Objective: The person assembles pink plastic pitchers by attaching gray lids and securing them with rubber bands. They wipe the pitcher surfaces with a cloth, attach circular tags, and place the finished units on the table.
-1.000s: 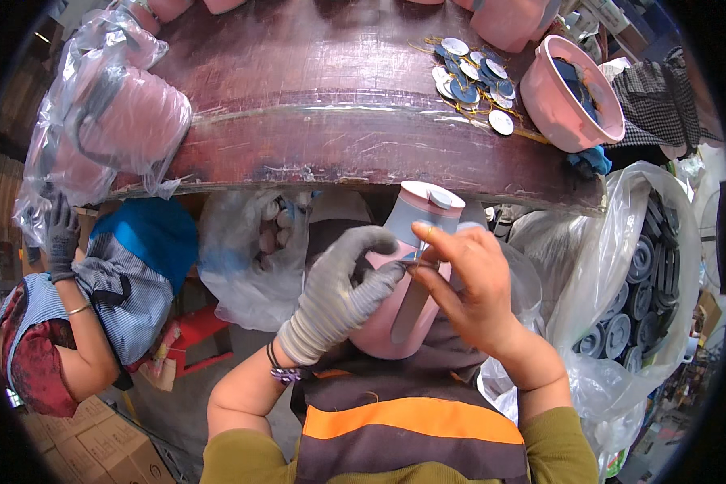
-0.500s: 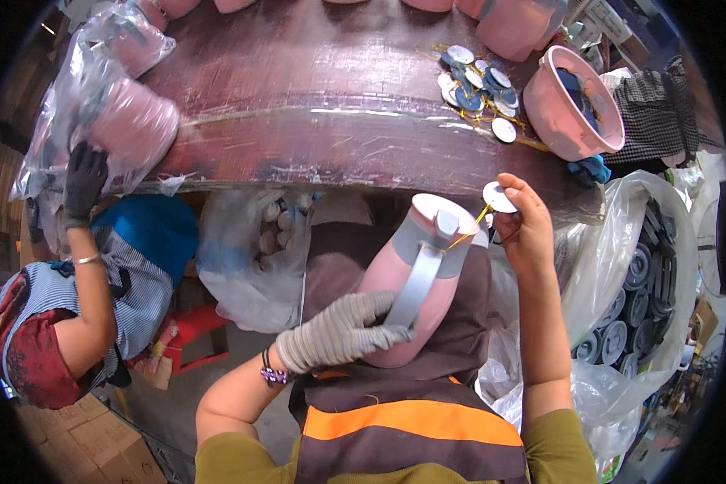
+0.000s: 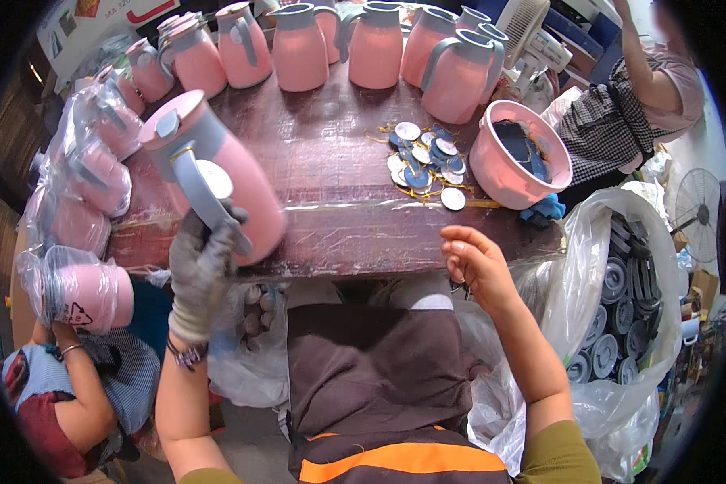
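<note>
Maroon tabletop (image 3: 331, 161): pink jug (image 3: 248, 189), now raised from lap (image 3: 371, 355), is over the surface; left hand (image 3: 200, 266) grips its handle (image 3: 192, 185). 1 tag (image 3: 214, 179) hangs there; attachment appears complete. Right hand (image 3: 477, 262): fingers half curled, contents unclear.

2 arms (image 3: 531, 351) extend forward, left hand (image 3: 195, 278) gripping, right hand (image 3: 477, 266) loosely curled.

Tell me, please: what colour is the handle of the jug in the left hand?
The handle is greyish blue, best seen in the head view.
</note>
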